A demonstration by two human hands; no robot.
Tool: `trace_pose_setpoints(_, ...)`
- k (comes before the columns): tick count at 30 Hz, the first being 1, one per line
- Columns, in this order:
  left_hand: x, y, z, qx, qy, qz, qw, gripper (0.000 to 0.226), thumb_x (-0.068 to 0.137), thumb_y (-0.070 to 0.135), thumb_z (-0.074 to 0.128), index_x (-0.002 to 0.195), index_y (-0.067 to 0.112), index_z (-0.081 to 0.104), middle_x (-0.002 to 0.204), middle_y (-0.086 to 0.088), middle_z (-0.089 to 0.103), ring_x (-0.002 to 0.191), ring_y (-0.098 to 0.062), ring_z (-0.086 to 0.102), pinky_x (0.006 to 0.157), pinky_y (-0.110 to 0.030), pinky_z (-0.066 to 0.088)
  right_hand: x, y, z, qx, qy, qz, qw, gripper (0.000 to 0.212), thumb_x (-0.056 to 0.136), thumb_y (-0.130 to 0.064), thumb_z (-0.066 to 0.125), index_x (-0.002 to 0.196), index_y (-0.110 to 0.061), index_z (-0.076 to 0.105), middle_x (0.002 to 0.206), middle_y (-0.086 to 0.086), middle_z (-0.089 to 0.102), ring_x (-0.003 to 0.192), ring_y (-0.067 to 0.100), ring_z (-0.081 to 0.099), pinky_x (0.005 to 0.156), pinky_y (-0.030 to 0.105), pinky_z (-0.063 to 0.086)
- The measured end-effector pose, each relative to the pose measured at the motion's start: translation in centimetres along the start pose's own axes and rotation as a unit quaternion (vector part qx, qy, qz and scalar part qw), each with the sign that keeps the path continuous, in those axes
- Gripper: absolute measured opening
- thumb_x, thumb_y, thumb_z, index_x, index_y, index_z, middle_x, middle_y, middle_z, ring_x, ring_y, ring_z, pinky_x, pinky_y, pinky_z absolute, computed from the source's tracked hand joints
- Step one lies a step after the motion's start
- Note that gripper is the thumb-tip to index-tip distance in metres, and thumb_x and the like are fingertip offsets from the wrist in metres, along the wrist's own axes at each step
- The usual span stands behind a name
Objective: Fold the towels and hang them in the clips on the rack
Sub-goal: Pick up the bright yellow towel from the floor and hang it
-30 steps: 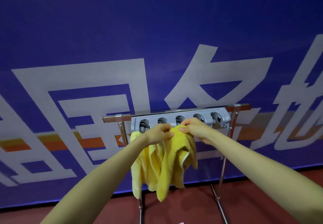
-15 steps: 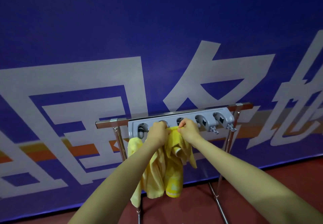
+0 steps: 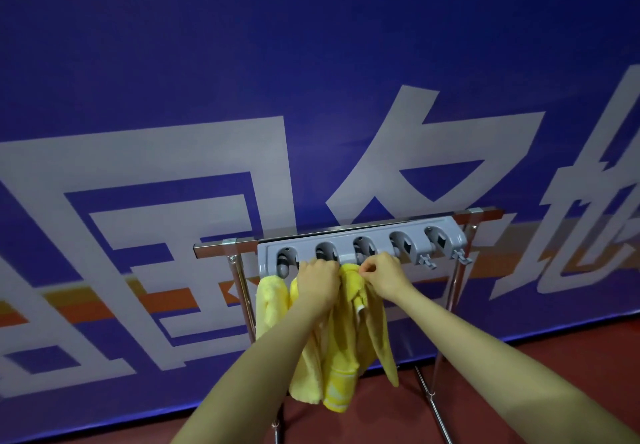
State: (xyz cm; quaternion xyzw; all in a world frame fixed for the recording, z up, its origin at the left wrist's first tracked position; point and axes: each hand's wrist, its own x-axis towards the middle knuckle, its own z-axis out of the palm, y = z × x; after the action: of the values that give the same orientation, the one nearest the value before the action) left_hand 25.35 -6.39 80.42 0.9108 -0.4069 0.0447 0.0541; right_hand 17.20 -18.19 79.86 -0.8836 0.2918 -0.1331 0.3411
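Head view: over the last second I have brought the bunched yellow towel (image 3: 349, 332) up from below the grey clip strip (image 3: 360, 246) until its top edge sits right under the third clip from the rack's (image 3: 214, 247) left end. My left hand (image 3: 317, 282) grips the gathered top of the cloth; my right hand (image 3: 382, 275) pinches a fold just beside it. Another towel (image 3: 272, 305) already hangs from the leftmost clip. I judge the towel is now lined up, so pushing the fold into the clip comes next; whether it has caught I cannot tell.
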Motion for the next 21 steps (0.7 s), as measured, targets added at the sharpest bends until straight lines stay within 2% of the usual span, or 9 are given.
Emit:
trace_pose_setpoints(3,-0.3,-0.7,-0.7,-0.121,-0.006,-0.022,0.992,0.020,0.094,0.017,0.043,0.106,0.011,0.058,0.104,-0.014,0.066,0.094,-0.033,0.061,0.073,-0.037,0.045,-0.7,0.2,-1.4,0.012,-0.024,-0.005,1.000,0.019,0.088,-0.002,0.059,0.098,-0.009,0.073,0.100,0.006,0.069,0.096,0.017,0.063,0.080,0.024,0.048)
trace_pose_setpoints(5,-1.4,-1.2,-1.5,-0.213,0.014,-0.046,0.976,0.019,0.095,0.017,0.046,0.109,0.011,0.057,0.104,-0.009,0.066,0.092,-0.027,0.063,0.073,-0.034,0.050,-1.4,0.3,-2.3,0.022,-0.011,-0.014,1.000,0.024,0.086,0.004,0.056,0.099,-0.008,0.072,0.100,0.007,0.070,0.097,0.020,0.064,0.081,0.028,0.050)
trace_pose_setpoints(7,-2.7,-1.1,-2.4,-0.283,0.051,-0.054,0.956,0.020,0.097,0.018,0.046,0.111,0.012,0.059,0.098,-0.001,0.064,0.088,-0.018,0.062,0.071,-0.026,0.048,-2.0,0.1,-3.3,0.039,0.017,-0.023,0.999,0.024,0.085,0.006,0.054,0.096,-0.007,0.072,0.096,0.009,0.071,0.093,0.020,0.064,0.082,0.032,0.053)
trace_pose_setpoints(10,-5.2,-0.3,-4.0,-0.400,0.082,-0.072,0.910,0.016,0.095,0.012,0.048,0.101,0.016,0.062,0.088,0.004,0.065,0.081,-0.012,0.061,0.065,-0.017,0.045,-3.5,-0.4,-5.3,0.095,0.036,-0.044,0.994,0.015,0.086,0.002,0.059,0.093,-0.007,0.070,0.085,0.006,0.068,0.081,0.018,0.062,0.071,0.023,0.050)
trace_pose_setpoints(11,-5.8,-0.1,-4.3,-0.442,0.084,-0.083,0.889,0.016,0.094,0.009,0.048,0.097,0.015,0.062,0.086,0.001,0.067,0.081,-0.013,0.063,0.066,-0.018,0.047,-3.8,-0.6,-5.9,0.112,0.045,-0.052,0.991,0.014,0.086,0.001,0.061,0.091,-0.008,0.070,0.083,0.005,0.067,0.078,0.017,0.062,0.068,0.020,0.049)
trace_pose_setpoints(13,-7.2,0.6,-5.0,-0.514,0.087,-0.102,0.847,0.019,0.093,0.004,0.047,0.094,0.012,0.064,0.082,-0.003,0.069,0.083,-0.017,0.064,0.073,-0.025,0.051,-4.8,-0.8,-7.1,0.150,0.064,-0.059,0.985,0.015,0.084,0.002,0.062,0.083,-0.012,0.067,0.079,0.005,0.068,0.074,0.020,0.066,0.066,0.024,0.052)
trace_pose_setpoints(14,-7.9,1.1,-5.3,-0.535,0.088,-0.110,0.833,0.019,0.093,0.003,0.046,0.093,0.011,0.064,0.081,-0.005,0.068,0.081,-0.017,0.063,0.073,-0.025,0.051,-5.4,-0.9,-7.7,0.168,0.067,-0.057,0.982,0.019,0.085,0.002,0.061,0.079,-0.016,0.066,0.076,0.004,0.068,0.073,0.021,0.067,0.066,0.028,0.054)
trace_pose_setpoints(18,-11.3,3.7,-6.5,-0.571,0.098,-0.134,0.804,0.020,0.094,-0.002,0.044,0.090,0.005,0.062,0.075,-0.006,0.064,0.068,-0.013,0.057,0.058,-0.010,0.047,-8.3,-1.0,-10.3,0.204,0.059,-0.075,0.974,0.031,0.084,0.001,0.062,0.071,-0.027,0.062,0.073,0.001,0.068,0.072,0.025,0.068,0.074,0.041,0.058)
trace_pose_setpoints(21,-13.3,5.5,-7.1,-0.578,0.093,-0.141,0.798,0.022,0.094,-0.002,0.042,0.088,0.006,0.062,0.075,-0.007,0.064,0.071,-0.014,0.059,0.059,-0.012,0.048,-11.0,-0.6,-12.1,0.212,0.050,-0.090,0.972,0.027,0.085,0.000,0.062,0.073,-0.025,0.064,0.077,0.002,0.069,0.076,0.023,0.069,0.076,0.038,0.057)
